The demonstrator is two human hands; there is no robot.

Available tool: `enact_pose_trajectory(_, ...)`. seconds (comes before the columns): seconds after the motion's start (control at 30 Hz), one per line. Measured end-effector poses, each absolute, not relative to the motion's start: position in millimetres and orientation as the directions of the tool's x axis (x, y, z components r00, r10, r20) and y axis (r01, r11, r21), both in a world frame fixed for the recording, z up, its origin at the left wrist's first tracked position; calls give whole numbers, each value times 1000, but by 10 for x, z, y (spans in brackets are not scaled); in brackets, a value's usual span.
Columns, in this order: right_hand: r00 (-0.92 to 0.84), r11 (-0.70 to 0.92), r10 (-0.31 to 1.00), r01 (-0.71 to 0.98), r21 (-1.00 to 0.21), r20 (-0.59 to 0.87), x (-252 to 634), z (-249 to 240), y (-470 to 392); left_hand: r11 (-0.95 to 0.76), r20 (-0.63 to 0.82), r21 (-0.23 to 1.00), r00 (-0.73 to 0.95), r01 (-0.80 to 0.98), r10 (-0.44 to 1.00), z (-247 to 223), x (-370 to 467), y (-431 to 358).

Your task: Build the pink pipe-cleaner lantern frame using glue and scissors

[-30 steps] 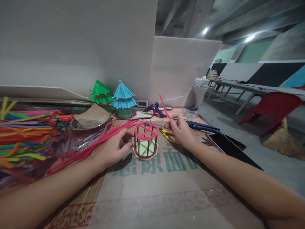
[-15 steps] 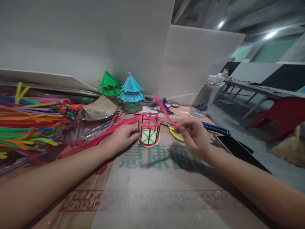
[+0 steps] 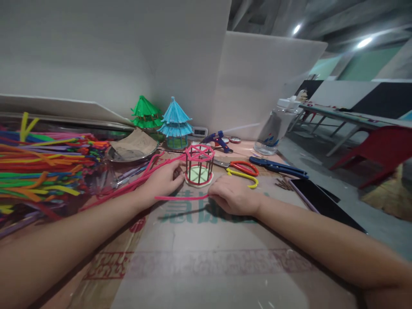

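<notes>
A small cage-like frame (image 3: 200, 165) stands upright at the middle of the table, with a pink top ring, dark posts and a pale green base. My left hand (image 3: 169, 178) is at its left side, fingers curled; whether they touch or grip the frame is hard to see. In front of the frame, my right hand (image 3: 230, 195) is closed on one end of a pink strip (image 3: 183, 198), which points left, low over the table. More long pink strips (image 3: 135, 183) lie under and behind my left forearm.
Colourful strips (image 3: 41, 167) fill the left side. Behind are a metal bowl (image 3: 131, 158), green (image 3: 144, 112) and blue (image 3: 175, 122) pagoda models, and a glue gun (image 3: 220, 140). Scissors (image 3: 244, 167), blue pliers (image 3: 280, 167), a clear bottle (image 3: 275, 126) and a phone (image 3: 322, 201) are right.
My right hand has moved left and down with the pink strip, which pointed up and now lies nearly level before the frame. The scissors and pliers show more fully.
</notes>
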State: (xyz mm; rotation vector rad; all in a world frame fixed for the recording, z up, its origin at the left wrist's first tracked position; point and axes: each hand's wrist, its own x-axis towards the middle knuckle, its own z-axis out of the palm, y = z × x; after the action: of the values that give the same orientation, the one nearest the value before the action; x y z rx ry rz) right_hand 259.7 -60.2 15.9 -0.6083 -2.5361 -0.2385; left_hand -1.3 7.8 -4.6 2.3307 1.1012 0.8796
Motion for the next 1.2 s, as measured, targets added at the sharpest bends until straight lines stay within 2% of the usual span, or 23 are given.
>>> enact_pose_trajectory(0.17, -657, 869, 383, 495, -11, 650, 2699, 176, -658, -594, 532, 696, 265, 404, 804, -1, -60, -74)
enact_pose_trajectory(0.27, -647, 837, 432, 548, -12, 629, 2773, 160, -678, -685, 585, 690, 376, 234, 718, 61, -87, -265)
enact_pose_trajectory(0.33, -634, 805, 487, 593, -27, 601, 2784, 138, -657, -760, 548, 607, 571, 232, 612, 100, -79, -370)
enact_pose_trajectory(0.4, -602, 777, 538, 625, -71, 590, 2772, 114, -621, -841, 489, 457, 708, 290, 510, 112, -46, -428)
enact_pose_trajectory(0.47, -576, 765, 566, 635, -113, 590, 2755, 96, -588, -876, 442, 331, 763, 350, 472, 89, -1, -436)
enact_pose_trajectory(0.53, -566, 763, 575, 632, -137, 591, 2744, 88, -568, -879, 404, 279, 783, 386, 472, 44, 35, -409)
enact_pose_trajectory(0.97, -565, 763, 609, 609, -217, 556, 2736, 86, -549, -877, 458, 315, 751, 364, 476, -57, 51, -305)
enact_pose_trajectory(1.2, -567, 741, 636, 639, -207, 523, 2773, 103, -571, -867, 468, 319, 732, 382, 495, -60, 78, -299)
